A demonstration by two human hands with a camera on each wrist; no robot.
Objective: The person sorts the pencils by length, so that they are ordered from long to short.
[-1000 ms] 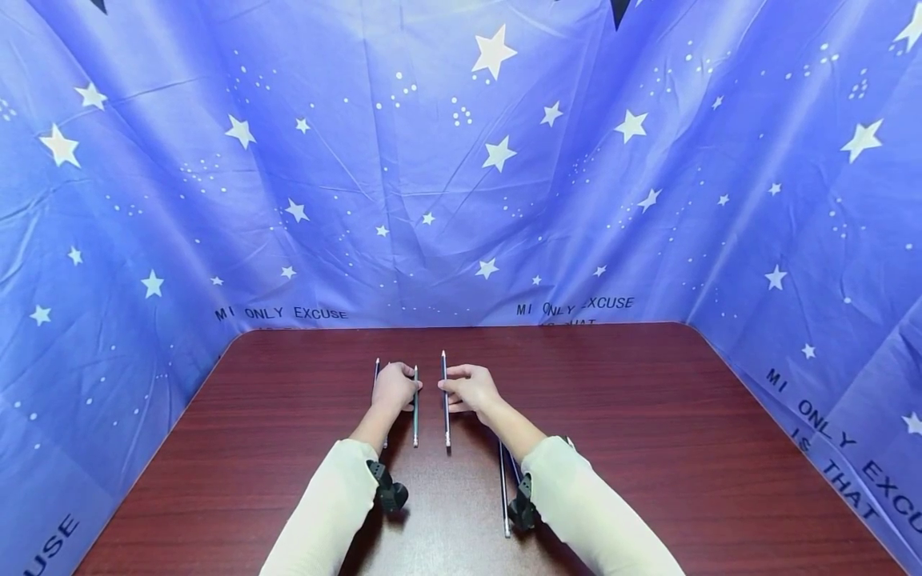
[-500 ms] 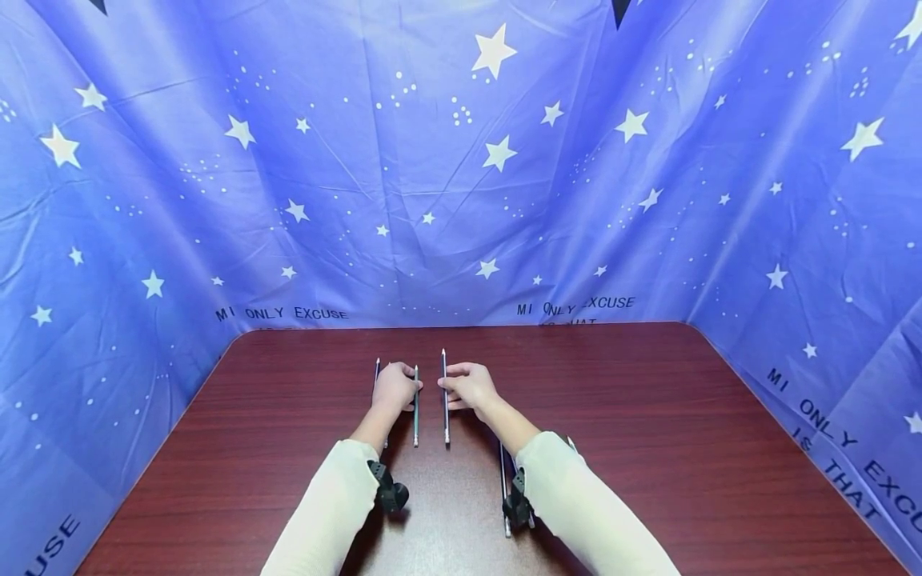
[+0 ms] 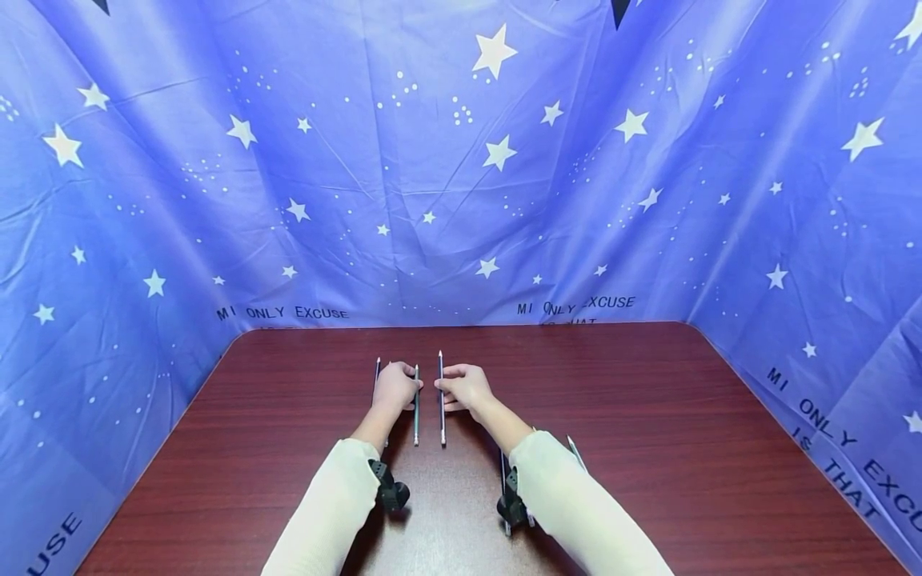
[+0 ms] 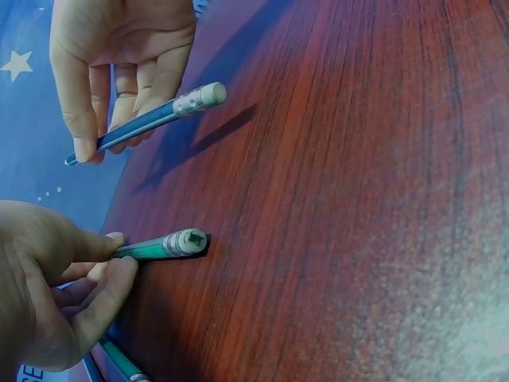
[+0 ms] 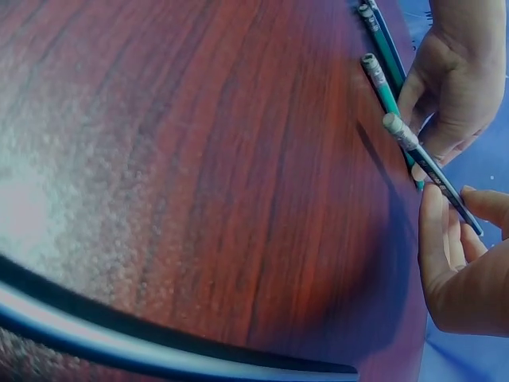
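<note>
My left hand pinches a green pencil with an eraser end, its tip pointing to the back of the table. In the left wrist view, this green pencil lies low, close to the tabletop. Just to the right, my right hand pinches a dark blue pencil between thumb and fingers. A shadow apart from the blue pencil shows it raised off the wood. Both pencils run nearly parallel in the head view, with a narrow gap between them.
Left of my left hand lies another pencil, partly hidden; the left wrist view shows a green pencil there beside a dark one. More pencils lie under my right forearm, and one pale tip shows beyond the sleeve. A starry curtain surrounds the brown table.
My right hand has shifted slightly left with the blue pencil, nearer the green one. The right sleeve also moved left, showing more of a pencil beyond it. The left hand stays nearly still.
</note>
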